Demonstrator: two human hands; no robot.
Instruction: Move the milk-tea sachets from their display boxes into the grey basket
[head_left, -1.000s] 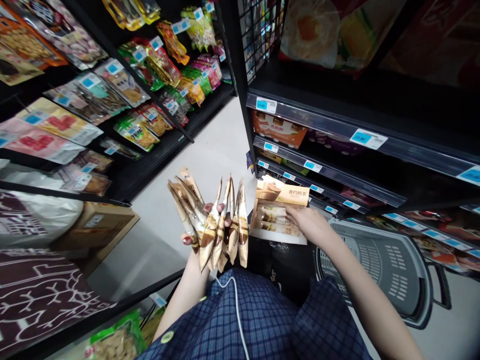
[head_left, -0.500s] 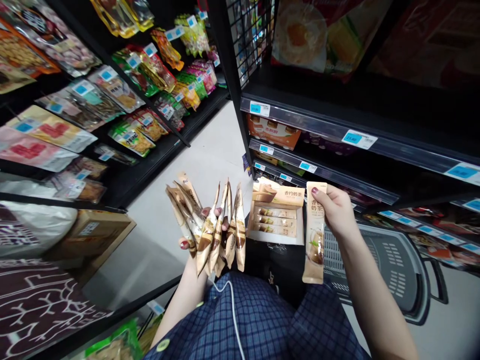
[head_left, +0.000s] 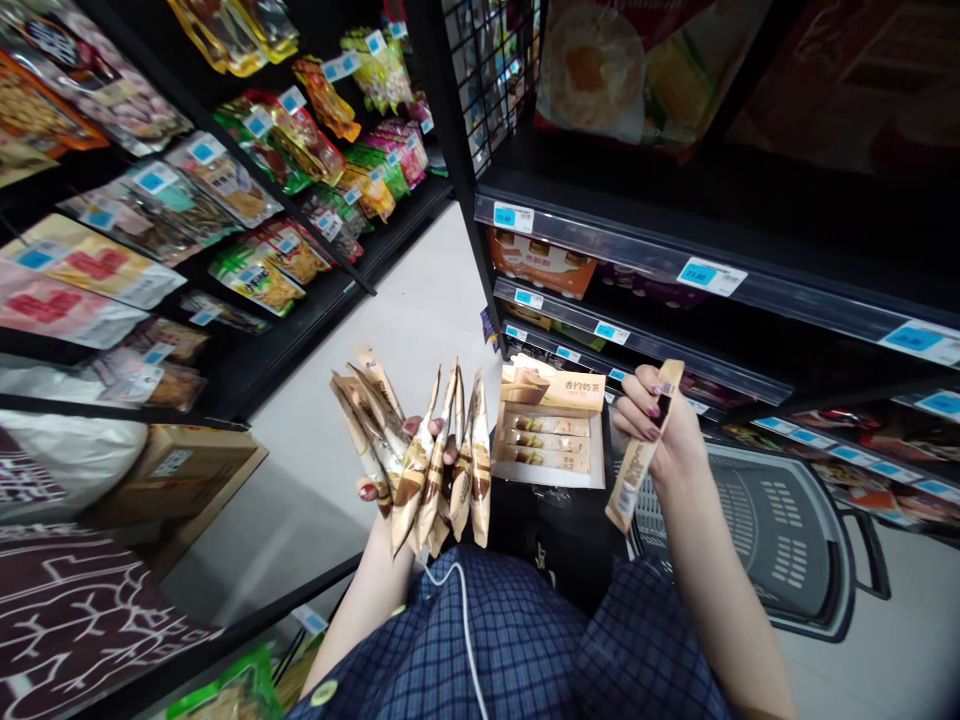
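My left hand [head_left: 397,470] is closed around a fanned bunch of several brown and cream stick sachets [head_left: 420,455], held upright in front of me. My right hand [head_left: 660,425] grips one more stick sachet [head_left: 641,450], tilted with its lower end pointing down and left. Between the hands lies an open cream box [head_left: 551,425] with more sachets lying in rows inside it, resting on something dark in front of my lap.
A grey plastic shopping basket [head_left: 780,530] sits on the floor at right. Black shelves with blue price tags [head_left: 709,275] rise on the right. Shelves of snack bags [head_left: 247,200] line the left aisle, with a cardboard box [head_left: 187,470] below.
My right hand took one sachet out of the box, lifted it up to the right, then turned it edge-on. The left hand and its bunch stayed put.
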